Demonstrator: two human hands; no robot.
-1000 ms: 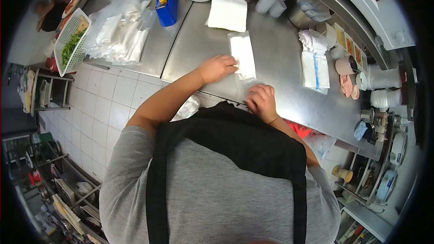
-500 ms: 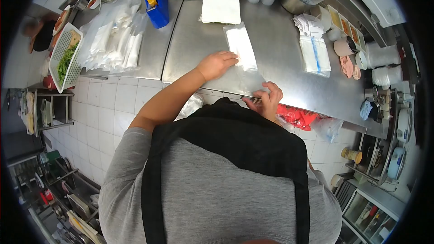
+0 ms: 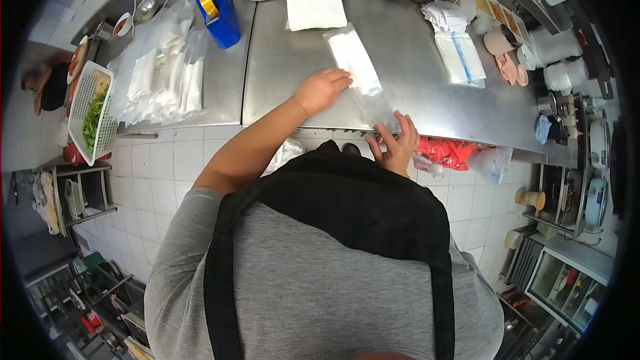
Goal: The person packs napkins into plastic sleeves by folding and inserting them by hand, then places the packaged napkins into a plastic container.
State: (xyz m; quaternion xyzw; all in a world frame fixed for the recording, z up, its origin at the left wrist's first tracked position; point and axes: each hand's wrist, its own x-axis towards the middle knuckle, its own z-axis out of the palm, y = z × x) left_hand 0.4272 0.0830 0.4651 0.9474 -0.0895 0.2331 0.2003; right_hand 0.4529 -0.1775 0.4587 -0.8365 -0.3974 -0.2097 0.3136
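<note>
A narrow clear plastic bag (image 3: 375,108) lies at a slant on the steel table, with a folded white napkin (image 3: 353,53) inside it. My left hand (image 3: 323,90) has its fingers together and bent, the tips pressed at the left side of the bagged napkin. At the bag's near end, by the table edge, my right hand (image 3: 397,145) has its fingers apart. Its index fingertip is at the plastic; whether it grips the film cannot be made out. A stack of square white napkins (image 3: 316,5) lies just beyond the bag.
Bagged white napkins (image 3: 163,70) are heaped on the left, beside a blue tape dispenser (image 3: 219,20). A white basket (image 3: 87,117) holds greens. More white packs (image 3: 460,59) lie right. Red bags (image 3: 443,153) hang below the table edge (image 3: 320,129). Another person (image 3: 50,87) is at far left.
My right hand has shifted slightly, its fingers now more upright and closer to the bag's near end. My left hand stays at the napkin's side. The whole view has shifted a little.
</note>
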